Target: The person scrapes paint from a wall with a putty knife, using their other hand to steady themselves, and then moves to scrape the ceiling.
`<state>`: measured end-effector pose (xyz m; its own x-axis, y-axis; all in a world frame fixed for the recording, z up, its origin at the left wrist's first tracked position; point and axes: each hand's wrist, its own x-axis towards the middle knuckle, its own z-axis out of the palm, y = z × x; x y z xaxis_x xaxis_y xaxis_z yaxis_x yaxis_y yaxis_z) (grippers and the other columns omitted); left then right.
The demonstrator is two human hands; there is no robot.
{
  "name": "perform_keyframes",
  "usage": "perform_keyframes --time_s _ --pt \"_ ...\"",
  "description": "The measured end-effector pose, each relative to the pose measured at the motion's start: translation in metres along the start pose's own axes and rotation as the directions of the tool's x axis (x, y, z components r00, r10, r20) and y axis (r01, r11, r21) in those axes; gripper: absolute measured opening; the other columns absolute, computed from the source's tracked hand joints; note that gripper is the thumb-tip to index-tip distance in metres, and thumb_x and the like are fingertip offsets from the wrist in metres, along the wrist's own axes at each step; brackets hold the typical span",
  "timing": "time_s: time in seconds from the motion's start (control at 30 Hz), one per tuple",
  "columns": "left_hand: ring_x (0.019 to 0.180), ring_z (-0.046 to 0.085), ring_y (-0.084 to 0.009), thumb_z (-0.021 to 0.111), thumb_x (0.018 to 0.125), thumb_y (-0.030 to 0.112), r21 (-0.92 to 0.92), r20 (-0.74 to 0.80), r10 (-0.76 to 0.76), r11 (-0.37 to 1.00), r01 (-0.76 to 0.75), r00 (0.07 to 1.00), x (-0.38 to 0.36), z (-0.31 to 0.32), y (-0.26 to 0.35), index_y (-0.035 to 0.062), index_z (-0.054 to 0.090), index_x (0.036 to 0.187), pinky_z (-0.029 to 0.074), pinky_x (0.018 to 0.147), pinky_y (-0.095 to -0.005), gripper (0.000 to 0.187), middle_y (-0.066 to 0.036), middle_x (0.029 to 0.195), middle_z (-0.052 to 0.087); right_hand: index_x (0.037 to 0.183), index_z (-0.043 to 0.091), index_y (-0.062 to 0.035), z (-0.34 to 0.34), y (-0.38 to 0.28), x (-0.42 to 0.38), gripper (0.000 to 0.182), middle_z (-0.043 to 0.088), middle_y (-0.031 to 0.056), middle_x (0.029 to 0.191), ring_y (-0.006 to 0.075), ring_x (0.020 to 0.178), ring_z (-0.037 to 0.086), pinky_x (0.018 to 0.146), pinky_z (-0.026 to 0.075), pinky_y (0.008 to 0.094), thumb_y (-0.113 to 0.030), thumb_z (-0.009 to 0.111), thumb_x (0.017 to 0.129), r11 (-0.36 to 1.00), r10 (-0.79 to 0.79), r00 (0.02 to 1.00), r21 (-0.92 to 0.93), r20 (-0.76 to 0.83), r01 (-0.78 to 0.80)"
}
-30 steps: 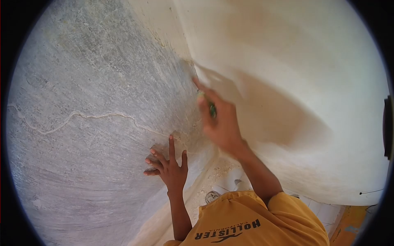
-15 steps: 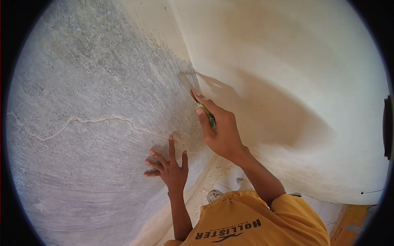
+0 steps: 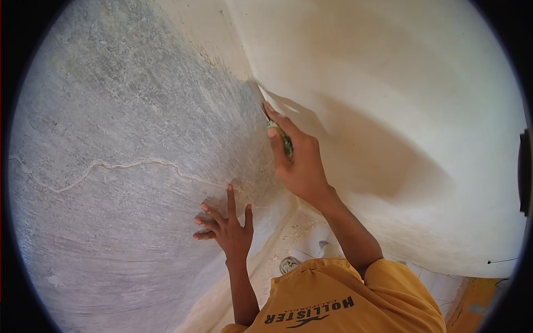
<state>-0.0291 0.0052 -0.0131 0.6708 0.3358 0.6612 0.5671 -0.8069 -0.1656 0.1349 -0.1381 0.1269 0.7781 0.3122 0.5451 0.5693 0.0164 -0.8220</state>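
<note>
Grey scraped wall (image 3: 122, 139), one cream wall (image 3: 388, 100) adjoining. One scraper (image 3: 276, 126), clasped in right hand (image 3: 297, 164) at the corner. Left hand (image 3: 227, 225) spread flat on grey.

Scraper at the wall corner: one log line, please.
right hand grips scraper | blade at wall corner | left hand flat on grey wall

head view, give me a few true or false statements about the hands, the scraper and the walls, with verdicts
1. The right hand grips a green-handled scraper. True.
2. The left hand is clenched in a fist. False: it lies flat, fingers spread, on the grey wall.
3. The scraper's blade points into the corner where the grey wall meets the cream wall. True.
4. The person wears a blue shirt. False: the shirt is yellow-orange.
</note>
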Motion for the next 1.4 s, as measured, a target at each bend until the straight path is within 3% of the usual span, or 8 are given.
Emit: perform_keyframes --time_s 0.13,0.2,0.43,0.57,0.7,0.8,1.13,1.4 --pt "0.143 -0.032 -0.0483 0.064 0.091 0.054 0.002 -0.031 0.007 1.0 -0.007 0.999 0.003 0.004 -0.001 0.0372 0.045 0.15 -0.031 0.098 -0.0694 0.064 -0.027 0.162 -0.016 0.138 0.055 -0.0006 0.004 0.013 -0.008 0.039 0.067 0.0198 0.098 0.0171 0.069 0.053 0.069 0.047 0.0281 -0.011 0.054 0.101 0.985 -0.17 0.985 -0.024 -0.033 0.169" --pt "0.143 -0.032 -0.0483 0.064 0.091 0.053 0.006 -0.028 0.011 1.0 -0.01 1.0 0.002 0.004 -0.001 0.0371 0.046 0.15 -0.031 0.098 -0.0694 0.064 -0.027 0.162 -0.016 0.14 0.055 -0.0043 -0.005 0.006 -0.001 0.039 0.065 0.0114 0.096 0.0083 0.07 0.04 0.068 0.042 0.0241 -0.018 0.052 0.104 0.996 0.079 0.996 0.026 0.051 -0.08" --pt "0.142 -0.034 -0.0488 0.064 0.092 0.054 0.028 -0.002 0.012 1.0 -0.012 1.0 0.002 0.001 0.0 0.0359 0.041 0.152 -0.029 0.099 -0.071 0.067 -0.028 0.162 -0.017 0.138 0.055 -0.0004 -0.012 0.028 -0.004 0.039 0.066 0.02 0.125 0.0217 0.103 0.067 0.09 0.049 0.0302 -0.017 0.054 0.103 0.994 -0.042 0.998 0.101 0.056 0.036" --pt "0.141 -0.035 -0.0499 0.064 0.092 0.055 0.04 0.014 -0.01 0.999 0.01 1.0 0.003 0.001 0.003 0.0363 0.04 0.153 -0.028 0.099 -0.0722 0.068 -0.029 0.162 -0.018 0.14 0.054 -0.0027 -0.012 0.058 -0.02 0.041 0.067 0.0175 0.126 0.0189 0.104 0.066 0.091 0.048 0.0295 -0.02 0.055 0.103 0.983 0.061 0.993 0.167 0.101 -0.077" --pt "0.142 -0.034 -0.0492 0.065 0.092 0.054 0.057 0.007 -0.032 0.998 0.032 0.999 0.005 0.0 0.005 0.0377 0.042 0.152 -0.028 0.099 -0.0718 0.066 -0.029 0.161 -0.018 0.141 0.054 -0.0019 -0.015 0.075 -0.022 0.041 0.067 0.0166 0.126 0.0171 0.101 0.065 0.091 0.048 0.0279 -0.019 0.055 0.103 0.954 0.107 0.974 0.257 0.198 -0.157" --pt "0.142 -0.034 -0.0482 0.066 0.092 0.053 0.065 0.018 -0.055 0.996 0.053 0.998 0.004 0.001 0.007 0.0379 0.044 0.15 -0.028 0.1 -0.0709 0.064 -0.029 0.161 -0.018 0.139 0.055 0.0011 -0.014 0.075 -0.01 0.04 0.068 0.018 0.124 0.0152 0.099 0.064 0.09 0.048 0.0281 -0.015 0.056 0.102 0.971 -0.14 0.986 0.204 0.085 0.121" --pt "0.142 -0.035 -0.0479 0.067 0.091 0.054 0.082 0.01 -0.139 0.987 0.138 0.99 0.006 0.009 0.019 0.0365 0.046 0.149 -0.027 0.103 -0.0686 0.064 -0.031 0.16 -0.021 0.134 0.059 0.0045 -0.018 0.057 0.017 0.037 0.072 0.02 0.108 0.013 0.069 0.058 0.064 0.049 0.0271 -0.005 0.059 0.098 0.953 -0.288 0.957 0.108 0.022 0.284" --pt "0.142 -0.034 -0.0486 0.068 0.089 0.056 0.088 -0.016 -0.161 0.983 0.162 0.987 0.006 0.016 0.02 0.038 0.045 0.149 -0.028 0.102 -0.0687 0.067 -0.031 0.159 -0.022 0.134 0.059 0.0045 -0.024 0.054 0.012 0.038 0.069 0.0188 0.089 0.0145 0.066 0.056 0.063 0.048 0.0273 -0.002 0.059 0.097 0.979 -0.179 0.978 0.122 0.111 0.165"
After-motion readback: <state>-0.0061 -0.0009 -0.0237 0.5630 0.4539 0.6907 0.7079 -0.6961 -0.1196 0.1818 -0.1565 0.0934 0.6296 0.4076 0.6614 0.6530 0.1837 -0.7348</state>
